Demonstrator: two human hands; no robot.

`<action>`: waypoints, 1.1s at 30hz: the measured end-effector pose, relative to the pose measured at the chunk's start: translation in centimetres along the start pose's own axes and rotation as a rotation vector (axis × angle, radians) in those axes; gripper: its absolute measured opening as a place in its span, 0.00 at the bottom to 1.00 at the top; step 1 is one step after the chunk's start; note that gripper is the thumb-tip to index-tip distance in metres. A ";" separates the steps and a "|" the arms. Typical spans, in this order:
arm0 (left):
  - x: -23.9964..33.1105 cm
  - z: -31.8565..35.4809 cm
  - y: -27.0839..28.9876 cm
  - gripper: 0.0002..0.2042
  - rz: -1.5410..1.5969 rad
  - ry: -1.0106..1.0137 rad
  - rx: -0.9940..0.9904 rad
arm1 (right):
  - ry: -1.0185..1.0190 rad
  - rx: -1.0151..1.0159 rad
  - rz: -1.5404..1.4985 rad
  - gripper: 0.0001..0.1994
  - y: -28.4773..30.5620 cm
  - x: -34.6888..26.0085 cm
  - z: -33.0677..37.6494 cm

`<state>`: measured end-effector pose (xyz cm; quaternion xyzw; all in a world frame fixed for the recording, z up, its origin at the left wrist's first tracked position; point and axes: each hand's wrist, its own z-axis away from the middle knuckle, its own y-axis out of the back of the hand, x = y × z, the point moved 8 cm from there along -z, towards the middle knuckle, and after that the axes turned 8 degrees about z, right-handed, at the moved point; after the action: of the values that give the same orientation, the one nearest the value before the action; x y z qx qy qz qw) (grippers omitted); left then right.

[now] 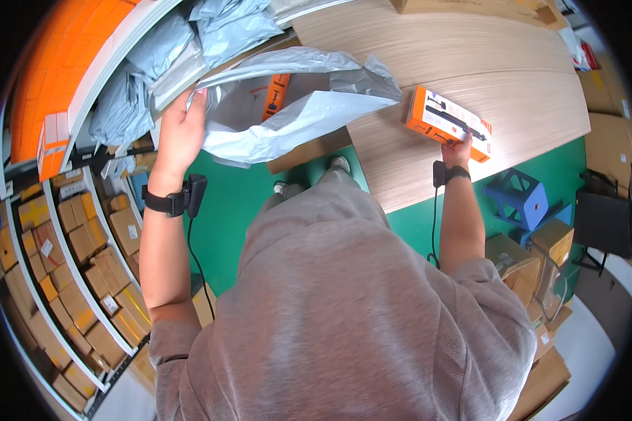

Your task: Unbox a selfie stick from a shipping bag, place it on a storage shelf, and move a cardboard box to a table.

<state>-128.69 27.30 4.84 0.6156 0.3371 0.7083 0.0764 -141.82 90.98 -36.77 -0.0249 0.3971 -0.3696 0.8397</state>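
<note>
My left hand (182, 130) pinches the left edge of a silvery-grey plastic mailing bag (260, 142), whose mouth gapes wide. Inside the bag shows an orange box (276, 98), partly covered by the front flap. Over the wooden table, my right hand (458, 149) grips an orange and white box (446, 121) with a picture of a black tripod-like stand on it. The box lies tilted, its right end toward me, apart from the bag. Black straps with small devices are on both wrists.
Grey mailing bags (161, 45) are piled at the far left beside orange boxes (67, 56). Shelves of cardboard boxes (109, 274) stand on the left. A blue stool (516, 198) sits right of the table (470, 49), with more cartons (516, 270) nearer me.
</note>
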 end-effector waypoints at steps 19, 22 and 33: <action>0.8 14.8 -1.1 0.22 0.106 -0.052 -0.105 | 0.921 -1.783 1.672 0.24 -28.6 12.4 48.6; 2.6 18.0 -1.6 0.22 0.131 -0.192 -0.132 | 0.905 -1.599 1.971 0.23 -29.6 18.6 49.2; 7.4 30.0 -0.4 0.13 0.482 -0.385 -0.382 | 1.045 -1.451 2.410 0.21 -21.4 31.3 45.9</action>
<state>-102.77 42.98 11.13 0.7740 0.0234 0.6273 0.0827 -110.30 43.88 -18.50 0.0398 0.5179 0.8295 0.2051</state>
